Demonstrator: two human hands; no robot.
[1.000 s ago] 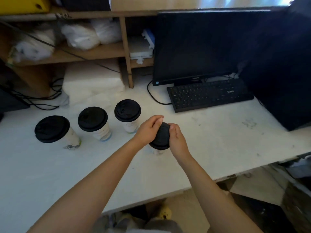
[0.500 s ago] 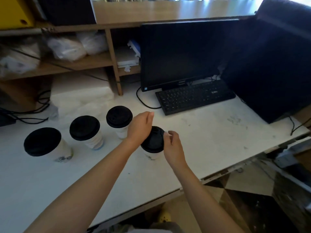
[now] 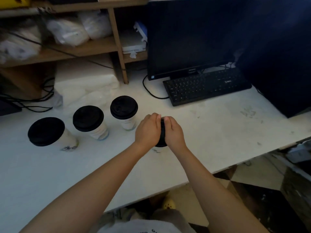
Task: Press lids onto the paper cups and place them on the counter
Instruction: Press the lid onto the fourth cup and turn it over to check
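White counter (image 3: 218, 140) carries everything. Back right: dark monitor (image 3: 190, 36), black keyboard (image 3: 207, 86) in front of it. Wooden shelf unit (image 3: 101, 46) at back left, white bags on it. Three paper cups with black lids already on stand in a row at left: far-left cup (image 3: 48, 132), middle cup (image 3: 90, 121), third cup (image 3: 125, 113), each apart from the next. Fourth cup (image 3: 157, 149) just right of the third, on the counter, mostly hidden. Left hand (image 3: 148, 130) and right hand (image 3: 173, 132) both cupped over its black lid (image 3: 162, 132), fingertips meeting at the far rim. Grip: both closed around the lid, palms on top.
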